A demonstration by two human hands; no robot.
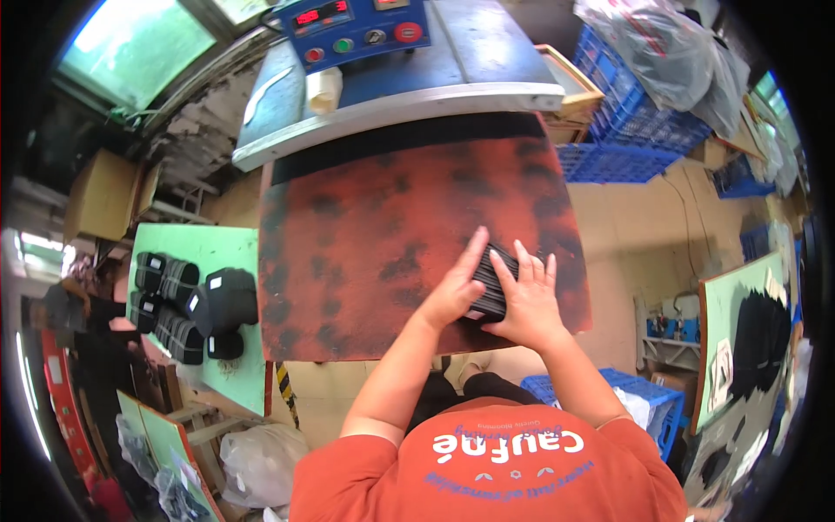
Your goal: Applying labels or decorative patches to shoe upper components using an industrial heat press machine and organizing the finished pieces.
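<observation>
A small black bundle with pale stripes [494, 296], which looks like a stack of folded fabric pieces, rests on the red, black-blotched board [365, 252] near its right front. My left hand [452, 291] presses against the bundle's left side, thumb on it and index finger stretched forward. From the right, my right hand [528, 300] lies over the bundle, its thumb across the top and its fingers spread along the far right side. The two palms hide part of the bundle, so its exact kind is unclear.
Beyond the board stands a blue machine with a metal front edge [409, 113] and a control box [352, 35]. At left, a green table [243, 348] bears several black bundles [183, 283]. Blue crates [622, 113] stand far right; another green board [718, 348] with black pieces is at right.
</observation>
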